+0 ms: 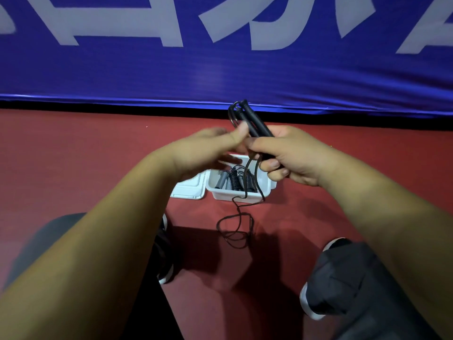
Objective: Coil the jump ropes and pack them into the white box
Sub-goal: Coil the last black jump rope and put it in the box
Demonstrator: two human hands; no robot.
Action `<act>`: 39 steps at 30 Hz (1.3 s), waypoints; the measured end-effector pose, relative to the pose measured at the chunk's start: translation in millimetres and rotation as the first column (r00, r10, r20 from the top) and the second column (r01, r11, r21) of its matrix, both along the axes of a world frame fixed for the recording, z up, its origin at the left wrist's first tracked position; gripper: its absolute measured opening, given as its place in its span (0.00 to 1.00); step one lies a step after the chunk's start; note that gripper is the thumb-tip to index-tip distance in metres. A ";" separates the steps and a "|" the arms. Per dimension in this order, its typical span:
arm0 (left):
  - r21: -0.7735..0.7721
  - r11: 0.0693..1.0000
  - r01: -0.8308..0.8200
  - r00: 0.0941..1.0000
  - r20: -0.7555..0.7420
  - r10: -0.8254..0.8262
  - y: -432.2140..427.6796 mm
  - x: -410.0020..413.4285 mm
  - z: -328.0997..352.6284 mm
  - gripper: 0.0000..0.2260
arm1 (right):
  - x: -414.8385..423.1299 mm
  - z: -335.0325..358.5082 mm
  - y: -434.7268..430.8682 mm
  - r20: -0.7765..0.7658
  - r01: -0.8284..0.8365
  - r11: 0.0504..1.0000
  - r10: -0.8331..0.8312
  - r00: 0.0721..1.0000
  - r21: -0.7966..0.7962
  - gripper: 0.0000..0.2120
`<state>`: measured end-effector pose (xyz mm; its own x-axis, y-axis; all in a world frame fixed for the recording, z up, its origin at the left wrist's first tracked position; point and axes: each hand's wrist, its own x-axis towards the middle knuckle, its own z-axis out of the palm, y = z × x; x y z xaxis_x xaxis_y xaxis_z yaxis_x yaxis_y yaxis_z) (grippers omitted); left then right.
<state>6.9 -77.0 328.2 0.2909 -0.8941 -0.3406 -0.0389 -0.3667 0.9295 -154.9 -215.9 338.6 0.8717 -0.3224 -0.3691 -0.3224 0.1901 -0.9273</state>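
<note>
Head view: looking down past both forearms to a red floor (98, 155) and the foot of a blue banner (220, 77).
Writing: large white characters on the banner, cut off by the top edge, not readable as words; no label made out on the box or the ropes.
Right hand (291, 155): curled round two black handles (255, 121), gripped side by side, tips pointing up and away.
Left hand (208, 148): raised against the handles, thumb touching them near short loops of cord; motion-blurred, so cannot tell whether pinching or merely touching.
Cord (235, 231): one thin black line, hanging from the right hand, passing in front of the box, pooled in loose loops on the floor between the feet.
White box (235, 196): one, open, on the floor below the hands.
Packed ropes (236, 180): black spiral-wound bundles inside the box, at least two; exact number unclear.
Grey handles (220, 181): two visible, at the left of the box interior.
Lid (188, 190): one, white, flat on the floor, just beside the box's left wall.
Shoes (166, 273): two, dark with white soles, one on each side of the pooled cord.
</note>
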 end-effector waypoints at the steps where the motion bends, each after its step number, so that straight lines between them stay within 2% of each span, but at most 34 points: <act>1: 0.028 0.994 0.105 0.994 -0.030 -0.104 0.7 -3.8 -4.3 0.32 | -0.2 1.7 -2.1 0.014 0.015 1.000 -0.015 1.000 -0.008 0.02; 3: 0.026 0.946 0.323 0.946 0.005 -0.323 1.7 -14.2 -10.2 0.25 | -1.2 4.1 -6.8 0.038 0.059 0.998 -0.058 0.998 -0.024 0.04; 4: 0.018 0.924 0.382 0.924 0.026 -0.382 2.1 -18.4 -12.4 0.22 | -1.5 5.1 -9.6 0.047 0.084 0.996 -0.082 0.995 -0.030 0.04; 8: 0.023 0.921 0.388 0.922 0.004 -0.388 3.0 -27.2 -5.3 0.17 | -3.8 10.5 -18.5 0.047 0.160 0.987 -0.160 0.986 -0.010 0.05; 13: 0.100 0.901 0.422 0.892 0.130 -0.432 5.1 -26.6 4.2 0.12 | -9.4 16.7 -21.1 0.004 0.127 0.992 -0.127 0.992 -0.024 0.07; 19: 0.150 0.907 0.394 0.879 0.228 -0.420 6.0 -16.3 8.5 0.09 | -13.1 19.8 -22.7 0.005 0.085 0.996 -0.085 0.996 0.012 0.07; 26: 0.263 0.921 0.286 0.805 0.455 -0.380 3.7 -4.8 -9.3 0.08 | -7.4 18.2 -4.1 0.016 -0.037 0.998 0.038 0.999 -0.055 0.09; 29: 0.199 0.960 0.199 0.826 0.493 -0.274 2.2 -2.4 -10.9 0.07 | -7.5 20.9 0.6 0.051 -0.065 0.996 0.068 0.996 -0.053 0.08; 31: 0.167 0.976 0.141 0.825 0.525 -0.209 0.2 0.3 -11.5 0.06 | -7.6 22.6 4.4 0.065 -0.106 0.992 0.110 0.992 -0.067 0.11; 35: 0.148 0.984 0.101 0.811 0.560 -0.168 -1.8 2.0 -9.7 0.07 | -7.0 24.5 6.5 0.025 -0.172 0.968 0.179 0.983 -0.183 0.13; 39: 0.077 0.996 0.035 0.809 0.583 -0.074 -4.7 4.3 -6.9 0.05 | -7.0 26.3 6.9 0.027 -0.138 0.948 0.152 0.988 -0.286 0.10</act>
<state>11.3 -81.7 321.3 0.4037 -0.8981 -0.1747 -0.5900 -0.4014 0.7005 -161.9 -209.0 365.0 0.9313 -0.2761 -0.2378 -0.2807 -0.1276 -0.9513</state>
